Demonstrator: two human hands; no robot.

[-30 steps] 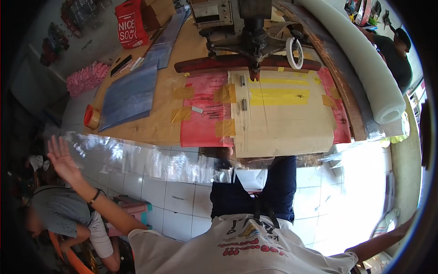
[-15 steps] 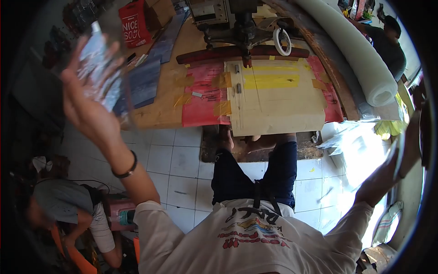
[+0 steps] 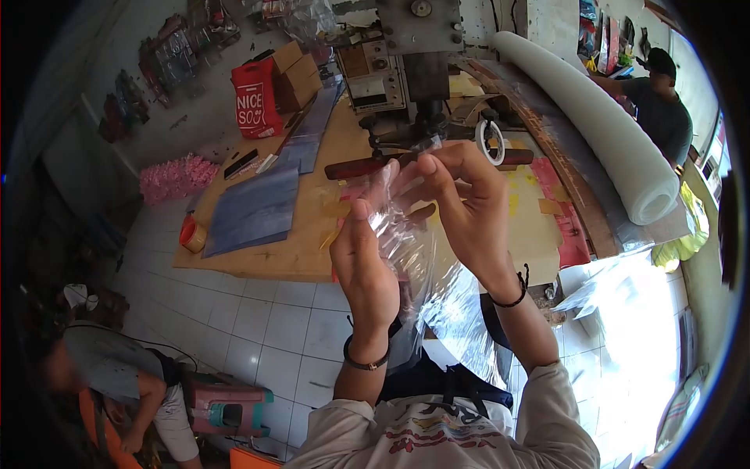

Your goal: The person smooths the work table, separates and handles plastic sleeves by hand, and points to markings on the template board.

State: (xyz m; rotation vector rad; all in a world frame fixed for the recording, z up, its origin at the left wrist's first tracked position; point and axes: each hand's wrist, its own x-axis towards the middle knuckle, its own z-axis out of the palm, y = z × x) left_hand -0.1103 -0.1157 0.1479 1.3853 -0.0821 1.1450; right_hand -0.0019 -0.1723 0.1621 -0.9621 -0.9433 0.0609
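Both my hands are raised together in front of the machine, over the table's front edge. My left hand (image 3: 366, 262) has its fingers around a crumpled clear plastic sheet (image 3: 410, 250). My right hand (image 3: 473, 207) pinches the upper part of that plastic between thumb and fingers. The sheet hangs between my hands down toward my lap. Behind them are the machine's dark red bar (image 3: 351, 168) and a pale board (image 3: 531, 242) with yellow and red patches, partly hidden by my hands.
On the wooden table (image 3: 312, 234) lie blue sheets (image 3: 254, 207), a tape roll (image 3: 192, 233) and a red bag (image 3: 256, 102). A thick white foam roll (image 3: 594, 125) lies at the right. One person (image 3: 125, 375) sits lower left; another (image 3: 660, 109) stands upper right.
My hands, spread far apart before, have come together at the centre. The plastic has moved from the left to between them, and my right hand now grips it too. The view has tilted up.
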